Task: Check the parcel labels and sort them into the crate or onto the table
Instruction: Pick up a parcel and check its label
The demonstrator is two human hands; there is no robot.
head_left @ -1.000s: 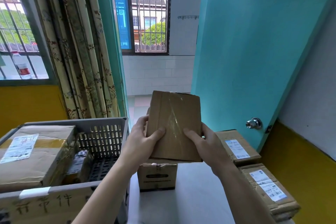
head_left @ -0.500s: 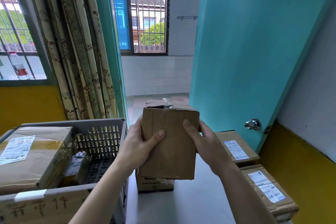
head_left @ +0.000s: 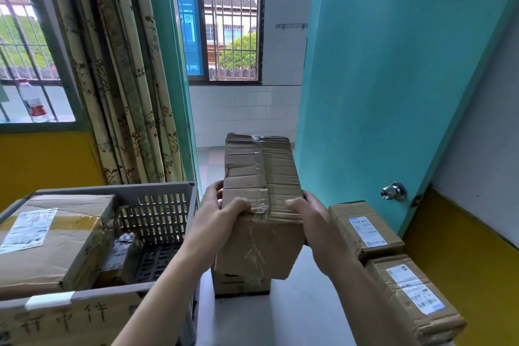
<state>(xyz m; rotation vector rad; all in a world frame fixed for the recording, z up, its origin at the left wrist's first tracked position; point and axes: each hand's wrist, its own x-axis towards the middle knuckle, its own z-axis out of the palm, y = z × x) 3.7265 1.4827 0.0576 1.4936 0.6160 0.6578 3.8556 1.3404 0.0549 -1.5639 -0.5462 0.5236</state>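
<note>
I hold a brown cardboard parcel up in front of me above the table. My left hand grips its left side and my right hand grips its right side, thumbs on the near edge. Its taped, creased top face is turned up towards me; no label shows on the faces I see. A grey plastic crate stands at the left with a large labelled parcel and a smaller dark packet inside. The white table lies below my hands.
Another small box sits on the table under the held parcel. Two labelled parcels lie along the table's right edge by the teal door. Curtains hang behind the crate.
I have turned the parcel in my hands: the flat taped side that faced me has tipped down, and the creased top face now shows. Both hands kept their hold.
</note>
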